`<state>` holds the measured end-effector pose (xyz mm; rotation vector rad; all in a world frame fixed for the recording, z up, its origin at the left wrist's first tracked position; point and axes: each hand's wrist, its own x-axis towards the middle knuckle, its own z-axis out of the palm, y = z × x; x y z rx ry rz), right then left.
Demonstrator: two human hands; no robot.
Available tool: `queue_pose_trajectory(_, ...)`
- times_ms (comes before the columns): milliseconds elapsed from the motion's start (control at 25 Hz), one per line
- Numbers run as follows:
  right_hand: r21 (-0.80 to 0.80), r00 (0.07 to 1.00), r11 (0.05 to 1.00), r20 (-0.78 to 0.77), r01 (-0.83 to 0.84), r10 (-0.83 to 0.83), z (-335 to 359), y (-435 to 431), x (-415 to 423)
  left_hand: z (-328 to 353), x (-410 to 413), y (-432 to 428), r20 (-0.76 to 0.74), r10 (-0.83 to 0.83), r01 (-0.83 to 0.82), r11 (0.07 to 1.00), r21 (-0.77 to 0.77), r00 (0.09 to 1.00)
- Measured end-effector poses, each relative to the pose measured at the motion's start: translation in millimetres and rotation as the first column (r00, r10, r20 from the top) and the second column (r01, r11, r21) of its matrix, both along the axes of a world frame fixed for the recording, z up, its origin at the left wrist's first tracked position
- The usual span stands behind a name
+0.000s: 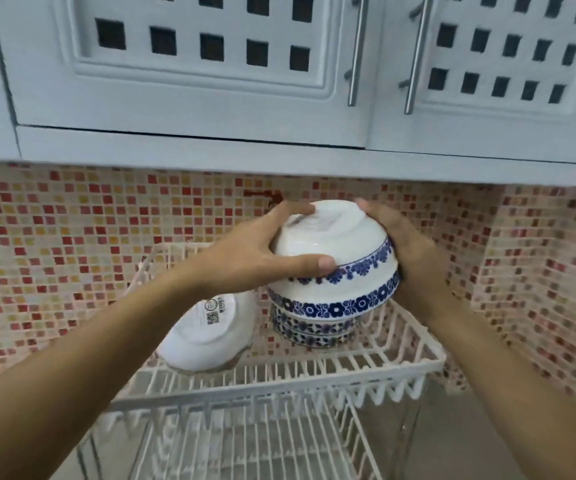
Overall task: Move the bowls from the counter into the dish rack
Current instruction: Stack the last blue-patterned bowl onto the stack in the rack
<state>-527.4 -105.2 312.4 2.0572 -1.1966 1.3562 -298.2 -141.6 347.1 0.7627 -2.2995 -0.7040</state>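
A white bowl with a blue flower band (pixel 335 247) is upside down and tilted, held from both sides. My left hand (pixel 248 251) grips its left side and my right hand (pixel 404 251) cups its right side. It rests on top of another upside-down blue-banded bowl (pixel 328 303), which sits on a darker patterned bowl (pixel 314 332). This stack stands at the back of the upper tier of the white wire dish rack (pixel 366 358). A plain white bowl (pixel 206 334) leans upside down at the rack's left.
A lower rack tier (pixel 251 445) lies under the upper one. Grey wall cabinets (pixel 210 98) with bar handles hang close above. A red and yellow mosaic tile wall (pixel 71 254) stands right behind the rack.
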Motion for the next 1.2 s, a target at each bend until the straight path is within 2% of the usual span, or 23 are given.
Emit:
queue_pose_trajectory(80, 0.085, 0.999, 0.995, -0.016, -0.051, 0.052, -12, -6, -21, -13, -16, 3, -0.009, 0.055, -0.055, 0.998, -0.009, 0.998)
queue_pose_trajectory(160, 0.181, 0.988, 0.984, -0.153, 0.002, 0.026, -16, -13, -37, -24, -26, 4, -0.021, 0.103, -0.104, 0.994, -0.047, 0.994)
queue_pose_trajectory(240, 0.306, 0.965, 0.952, -0.249, -0.001, 0.081, -17, -17, -49, -32, -34, 4, -0.003, 0.172, -0.171, 0.979, -0.114, 0.985)
queue_pose_trajectory(400, 0.556, 0.921, 0.827, -0.273, -0.085, 0.278, -23, -18, -59, -44, -38, 1, 0.044, 0.262, -0.246, 0.942, -0.229, 0.964)
queue_pose_trajectory(520, 0.650, 0.890, 0.759, -0.326, -0.033, 0.318, -30, -14, -60, -54, -35, 0, 0.077, 0.286, -0.262, 0.938, -0.228, 0.955)
queue_pose_trajectory(640, 0.691, 0.897, 0.723, -0.318, -0.002, 0.306, -34, -15, -59, -62, -35, -1, 0.095, 0.303, -0.272, 0.928, -0.253, 0.948)
queue_pose_trajectory(800, 0.690, 0.883, 0.724, -0.344, 0.007, 0.319, -38, -21, -54, -72, -40, 3, 0.211, 0.304, -0.224, 0.915, -0.336, 0.929)
queue_pose_trajectory(1200, 0.665, 0.900, 0.746, -0.333, 0.014, 0.281, -44, -22, -48, -85, -46, 5, 0.310, 0.305, -0.202, 0.924, -0.324, 0.901)
